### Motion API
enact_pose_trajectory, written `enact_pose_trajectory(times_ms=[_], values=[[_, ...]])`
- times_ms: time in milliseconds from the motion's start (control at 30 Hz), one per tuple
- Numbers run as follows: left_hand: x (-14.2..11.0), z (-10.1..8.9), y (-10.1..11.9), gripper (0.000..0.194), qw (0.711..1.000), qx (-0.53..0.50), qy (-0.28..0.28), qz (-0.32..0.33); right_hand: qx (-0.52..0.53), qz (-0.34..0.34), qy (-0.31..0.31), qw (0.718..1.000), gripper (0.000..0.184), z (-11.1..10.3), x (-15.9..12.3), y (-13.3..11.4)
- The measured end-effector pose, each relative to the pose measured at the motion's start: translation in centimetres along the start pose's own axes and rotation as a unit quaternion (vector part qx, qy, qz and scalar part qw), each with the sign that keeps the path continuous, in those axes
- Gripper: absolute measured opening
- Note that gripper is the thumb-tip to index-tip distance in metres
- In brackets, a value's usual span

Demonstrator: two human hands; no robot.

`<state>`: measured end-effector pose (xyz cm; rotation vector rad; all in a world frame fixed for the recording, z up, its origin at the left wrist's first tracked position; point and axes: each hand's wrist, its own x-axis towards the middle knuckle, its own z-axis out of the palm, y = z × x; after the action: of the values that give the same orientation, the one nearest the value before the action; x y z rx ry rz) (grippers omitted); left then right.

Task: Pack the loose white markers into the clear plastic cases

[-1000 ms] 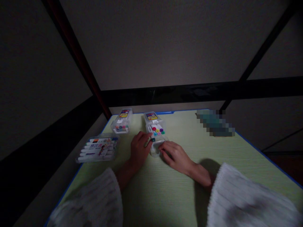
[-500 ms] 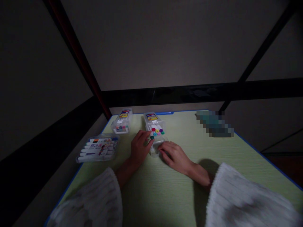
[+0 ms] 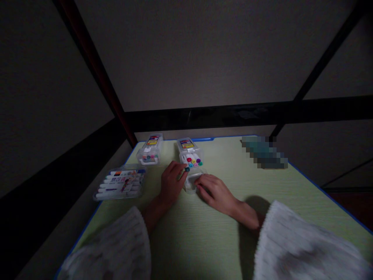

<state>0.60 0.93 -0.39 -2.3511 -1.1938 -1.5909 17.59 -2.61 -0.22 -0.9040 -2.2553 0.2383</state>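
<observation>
A clear plastic marker case [image 3: 189,144] stands open in front of me, with several white markers with coloured ends [image 3: 194,161] showing at its near end. My left hand [image 3: 171,181] is at the left of this opening, thumb and fingers closed on a marker with a dark green end [image 3: 187,169]. The clear lid [image 3: 190,190] of the case lies folded toward me on the table. My right hand [image 3: 214,191] rests at the lid's right side, its fingers curled and closed on the rim. Its fingertips are partly hidden.
Another clear marker case [image 3: 150,149], closed, stands at the back left. Nearer, a flat case of white pens [image 3: 121,182] lies by the left edge of the pale green table [image 3: 201,241]. A blurred flat object [image 3: 264,152] is at the back right.
My left hand and the dark green marker end have shifted very slightly. My right hand stays at the lid.
</observation>
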Motion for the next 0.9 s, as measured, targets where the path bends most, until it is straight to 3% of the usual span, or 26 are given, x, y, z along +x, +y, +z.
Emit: enact_pose_trajectory(times_ms=[500,900], values=[[0.08,0.03,-0.28,0.017,0.995,0.003,-0.052,-0.082,0.000,-0.002,-0.002,1.000,0.014,-0.12,0.04,-0.10],[0.00,0.11,0.15,0.029,0.983,0.094,-0.130,-0.085,-0.006,-0.002,-0.005,1.000,0.015,-0.08,0.08,-0.08]])
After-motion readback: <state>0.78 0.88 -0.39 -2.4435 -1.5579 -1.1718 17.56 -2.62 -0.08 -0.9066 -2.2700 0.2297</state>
